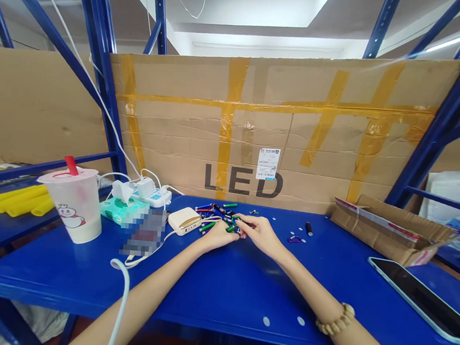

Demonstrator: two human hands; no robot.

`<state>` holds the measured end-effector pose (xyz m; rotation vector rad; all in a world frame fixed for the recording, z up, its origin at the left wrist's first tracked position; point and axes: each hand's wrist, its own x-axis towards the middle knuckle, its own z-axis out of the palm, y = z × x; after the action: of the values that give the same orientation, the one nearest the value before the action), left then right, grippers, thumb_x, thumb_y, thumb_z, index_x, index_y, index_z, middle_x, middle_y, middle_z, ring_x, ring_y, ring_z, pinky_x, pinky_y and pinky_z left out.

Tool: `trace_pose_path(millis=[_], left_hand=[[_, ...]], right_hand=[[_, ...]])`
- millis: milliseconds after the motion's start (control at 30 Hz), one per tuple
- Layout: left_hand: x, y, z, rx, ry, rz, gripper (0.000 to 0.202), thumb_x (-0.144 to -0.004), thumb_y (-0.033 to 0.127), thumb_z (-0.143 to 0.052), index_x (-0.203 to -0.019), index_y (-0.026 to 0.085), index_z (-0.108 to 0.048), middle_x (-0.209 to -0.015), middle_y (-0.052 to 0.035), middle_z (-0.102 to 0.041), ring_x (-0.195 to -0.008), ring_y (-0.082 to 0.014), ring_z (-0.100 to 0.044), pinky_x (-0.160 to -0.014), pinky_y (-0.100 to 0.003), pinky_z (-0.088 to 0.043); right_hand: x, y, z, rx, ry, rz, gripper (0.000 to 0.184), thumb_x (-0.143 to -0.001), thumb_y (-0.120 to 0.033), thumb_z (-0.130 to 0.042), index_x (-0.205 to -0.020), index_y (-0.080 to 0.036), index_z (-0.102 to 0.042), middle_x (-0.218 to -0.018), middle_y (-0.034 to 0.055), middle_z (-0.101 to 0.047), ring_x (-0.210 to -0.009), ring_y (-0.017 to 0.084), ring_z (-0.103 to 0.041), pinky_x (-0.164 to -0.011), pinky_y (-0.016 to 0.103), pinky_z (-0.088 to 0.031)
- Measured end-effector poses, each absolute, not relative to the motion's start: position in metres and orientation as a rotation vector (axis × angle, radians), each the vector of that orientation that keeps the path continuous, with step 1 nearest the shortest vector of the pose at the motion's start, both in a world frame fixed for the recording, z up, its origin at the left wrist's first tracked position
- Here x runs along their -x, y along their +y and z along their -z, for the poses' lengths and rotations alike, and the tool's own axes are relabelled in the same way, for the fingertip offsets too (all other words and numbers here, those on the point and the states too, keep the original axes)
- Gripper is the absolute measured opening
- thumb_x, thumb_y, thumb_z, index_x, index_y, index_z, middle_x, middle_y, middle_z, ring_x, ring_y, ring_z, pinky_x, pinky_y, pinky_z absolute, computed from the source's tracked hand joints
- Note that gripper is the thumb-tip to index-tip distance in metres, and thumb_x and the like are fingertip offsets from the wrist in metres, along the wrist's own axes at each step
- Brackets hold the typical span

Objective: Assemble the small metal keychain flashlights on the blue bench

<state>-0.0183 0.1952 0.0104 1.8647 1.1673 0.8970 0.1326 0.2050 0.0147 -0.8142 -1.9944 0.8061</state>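
Green piece (235,218) between narrowed fingertips, the right hand (260,233) meets the left hand (221,236), whose hold I cannot tell, beside heaped tubes (212,210) mid-frame; cream power bank (183,220) crowding left, cup (79,215) far left, open carton (374,228) right.

One head-worn view faces forward and down across the hands (262,235), probably too far for detail

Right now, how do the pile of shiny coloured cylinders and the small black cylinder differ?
Colour: the pile of shiny coloured cylinders shows blue, red and green; the small black cylinder is dark. Number: the pile has many pieces; the black cylinder is single. Place: the pile is at the left hand and right hand; the black cylinder lies apart, to the right of both hands. Both rest on the blue table.
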Motion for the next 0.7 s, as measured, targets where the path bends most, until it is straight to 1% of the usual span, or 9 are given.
trace_pose_path(millis=[167,267,367,433,500,567,633,700], left_hand=[[0.018,0.2,-0.005,-1.899,1.215,-0.886,0.017,-0.067,0.01,-0.048,-0.075,0.012,-0.062,-0.068,0.0006,-0.057,-0.064,-0.0116,-0.05,-0.061,-0.021,-0.036],[0.02,0.203,-0.002,-1.919,1.241,-0.877,0.016,-0.067,0.011,-0.048,-0.074,0.013,-0.062,-0.067,0.0011,-0.057,-0.063,-0.0114,-0.049,-0.06,-0.021,-0.035],[0.02,0.202,-0.003,-1.901,1.185,-0.919,0.015,-0.066,0.01,-0.047,-0.071,0.012,-0.061,-0.065,0.0019,-0.055,-0.06,-0.0091,-0.046,-0.058,-0.019,-0.034],[0.019,0.199,-0.005,-1.873,1.151,-0.94,0.013,-0.065,0.01,-0.047,-0.069,0.012,-0.059,-0.062,0.0023,-0.052,-0.056,-0.0075,-0.043,-0.055,-0.018,-0.032],[0.018,0.197,-0.006,-1.795,1.169,-0.926,0.009,-0.065,0.012,-0.047,-0.066,0.012,-0.056,-0.054,0.0034,-0.047,-0.049,-0.0063,-0.038,-0.048,-0.018,-0.028],[0.018,0.196,-0.008,-1.662,1.218,-0.889,0.007,-0.065,0.016,-0.047,-0.06,0.013,-0.05,-0.045,0.0053,-0.037,-0.04,-0.0057,-0.03,-0.041,-0.019,-0.021],[0.019,0.196,-0.011,-1.532,1.252,-0.885,0.012,-0.066,0.018,-0.045,-0.055,0.015,-0.041,-0.039,0.0066,-0.028,-0.034,-0.0054,-0.023,-0.037,-0.02,-0.015],[0.021,0.196,-0.014,-1.481,1.269,-0.937,0.018,-0.066,0.018,-0.044,-0.051,0.016,-0.035,-0.037,0.0065,-0.026,-0.033,-0.0048,-0.021,-0.037,-0.02,-0.013]], right_hand=[[-0.129,0.202,-0.016,0.86,-1.967,-0.845,0.041,-0.08,-0.041,-0.047,-0.092,-0.007,-0.067,-0.06,0.0029,-0.054,-0.052,0.01,-0.049,-0.054,0.021,-0.044],[-0.128,0.202,-0.017,0.877,-1.94,-0.89,0.042,-0.079,-0.042,-0.047,-0.095,-0.007,-0.066,-0.06,0.0025,-0.054,-0.051,0.01,-0.05,-0.054,0.022,-0.046],[-0.127,0.203,-0.017,0.892,-1.904,-0.92,0.046,-0.077,-0.044,-0.05,-0.099,-0.007,-0.065,-0.061,0.0024,-0.054,-0.051,0.01,-0.05,-0.053,0.022,-0.046],[-0.127,0.204,-0.016,0.893,-1.88,-0.941,0.048,-0.076,-0.046,-0.051,-0.101,-0.007,-0.064,-0.061,0.0022,-0.054,-0.051,0.01,-0.05,-0.053,0.023,-0.046],[-0.127,0.206,-0.014,0.881,-1.856,-0.97,0.051,-0.075,-0.047,-0.051,-0.102,-0.007,-0.064,-0.061,0.002,-0.053,-0.051,0.01,-0.05,-0.053,0.023,-0.047],[-0.127,0.207,-0.012,0.868,-1.838,-0.991,0.052,-0.074,-0.049,-0.052,-0.102,-0.007,-0.064,-0.061,0.0016,-0.052,-0.05,0.009,-0.049,-0.053,0.023,-0.048],[-0.127,0.208,-0.009,0.87,-1.856,-0.993,0.051,-0.074,-0.049,-0.051,-0.1,-0.007,-0.064,-0.06,0.0009,-0.05,-0.05,0.009,-0.048,-0.052,0.023,-0.048],[-0.127,0.208,-0.006,0.885,-1.915,-0.986,0.047,-0.075,-0.05,-0.05,-0.091,-0.008,-0.065,-0.058,0.0004,-0.048,-0.049,0.008,-0.047,-0.052,0.023,-0.049]])
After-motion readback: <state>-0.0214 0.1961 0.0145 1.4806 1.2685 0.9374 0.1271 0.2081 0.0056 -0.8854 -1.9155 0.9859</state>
